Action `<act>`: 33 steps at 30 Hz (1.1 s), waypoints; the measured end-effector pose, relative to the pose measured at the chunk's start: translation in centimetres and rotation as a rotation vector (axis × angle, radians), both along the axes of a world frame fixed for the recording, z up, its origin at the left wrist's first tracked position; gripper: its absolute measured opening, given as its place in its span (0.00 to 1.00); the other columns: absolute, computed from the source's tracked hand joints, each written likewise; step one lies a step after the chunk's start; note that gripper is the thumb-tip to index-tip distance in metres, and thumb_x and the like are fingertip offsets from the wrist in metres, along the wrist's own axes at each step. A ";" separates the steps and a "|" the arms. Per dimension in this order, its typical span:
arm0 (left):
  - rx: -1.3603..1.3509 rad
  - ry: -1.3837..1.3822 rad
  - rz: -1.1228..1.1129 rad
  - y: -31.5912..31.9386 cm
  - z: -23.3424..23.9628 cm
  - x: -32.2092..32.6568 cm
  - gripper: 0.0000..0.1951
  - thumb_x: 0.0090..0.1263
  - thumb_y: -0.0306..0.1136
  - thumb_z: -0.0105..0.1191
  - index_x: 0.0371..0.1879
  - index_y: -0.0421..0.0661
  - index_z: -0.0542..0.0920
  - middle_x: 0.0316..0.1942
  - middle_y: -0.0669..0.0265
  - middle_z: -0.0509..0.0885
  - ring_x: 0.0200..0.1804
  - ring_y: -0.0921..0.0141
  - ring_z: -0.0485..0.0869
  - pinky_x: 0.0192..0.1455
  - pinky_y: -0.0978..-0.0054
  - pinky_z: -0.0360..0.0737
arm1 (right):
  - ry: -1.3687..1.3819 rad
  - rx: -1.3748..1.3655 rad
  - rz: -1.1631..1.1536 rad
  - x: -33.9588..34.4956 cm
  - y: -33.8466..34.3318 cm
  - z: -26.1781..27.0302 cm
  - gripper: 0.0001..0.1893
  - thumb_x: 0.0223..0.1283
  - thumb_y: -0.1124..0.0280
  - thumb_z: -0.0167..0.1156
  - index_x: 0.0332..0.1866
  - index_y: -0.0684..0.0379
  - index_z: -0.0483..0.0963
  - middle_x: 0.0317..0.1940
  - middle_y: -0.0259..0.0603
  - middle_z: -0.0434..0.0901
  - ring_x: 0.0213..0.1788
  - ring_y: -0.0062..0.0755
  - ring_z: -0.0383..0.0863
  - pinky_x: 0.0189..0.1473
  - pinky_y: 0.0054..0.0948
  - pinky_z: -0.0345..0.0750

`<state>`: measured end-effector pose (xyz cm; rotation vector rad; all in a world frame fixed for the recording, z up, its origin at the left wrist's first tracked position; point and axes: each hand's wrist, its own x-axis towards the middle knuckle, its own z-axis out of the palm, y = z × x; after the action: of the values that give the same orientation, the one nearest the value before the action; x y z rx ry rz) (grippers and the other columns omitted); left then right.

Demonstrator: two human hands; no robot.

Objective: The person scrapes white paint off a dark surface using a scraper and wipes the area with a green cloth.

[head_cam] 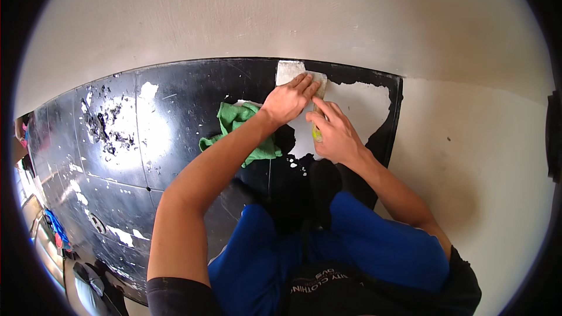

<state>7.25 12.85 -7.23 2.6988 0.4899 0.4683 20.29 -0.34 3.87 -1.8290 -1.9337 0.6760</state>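
My right hand (338,131) is closed around the handle of a scraper (322,80), whose wide flat blade lies against a black panel surface (197,83) close to the wall. The fingertips of my left hand (292,98) press on the blade from above, fingers together. Around the tool the black layer is gone and a white patch (360,101) with ragged edges shows. A paler rectangular patch (290,70) lies beyond my left fingers. A crumpled green cloth (241,129) rests on the black surface, partly behind my left forearm.
A pale wall (197,13) borders the black surface at the far side, another (461,140) at the right. More chipped white patches (149,91) spread at left. A round black-and-white object (97,224) lies lower left. Blue fabric (56,226) and other items stand past the left edge.
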 end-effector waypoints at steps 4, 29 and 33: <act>0.028 -0.008 -0.004 0.2 -0.1 -0.1 0.27 0.72 0.34 0.57 0.71 0.47 0.78 0.68 0.53 0.82 0.69 0.58 0.82 0.62 0.66 0.88 | -0.022 0.023 0.004 0.0 0.2 -0.2 0.22 0.40 0.85 0.64 0.47 0.62 0.79 0.66 0.59 0.75 0.60 0.58 0.79 0.64 0.48 0.80; 0.032 0.060 -0.054 0.3 -0.1 -0.2 0.27 0.74 0.34 0.51 0.72 0.41 0.76 0.70 0.48 0.80 0.72 0.55 0.80 0.69 0.64 0.83 | -0.028 -0.001 0.008 0.1 -0.4 -1.4 0.23 0.43 0.85 0.65 0.50 0.62 0.80 0.66 0.60 0.75 0.63 0.60 0.77 0.67 0.47 0.78; 0.043 0.038 -0.026 1.3 0.3 0.4 0.27 0.74 0.34 0.51 0.71 0.41 0.76 0.70 0.48 0.79 0.71 0.54 0.80 0.69 0.64 0.83 | -0.048 0.037 0.006 0.4 0.2 -1.2 0.23 0.42 0.85 0.65 0.50 0.63 0.80 0.65 0.59 0.75 0.63 0.58 0.78 0.66 0.47 0.79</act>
<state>7.67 14.18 -6.94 2.7562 0.4598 0.4257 20.69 -0.16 2.69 -1.8340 -1.9694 0.5986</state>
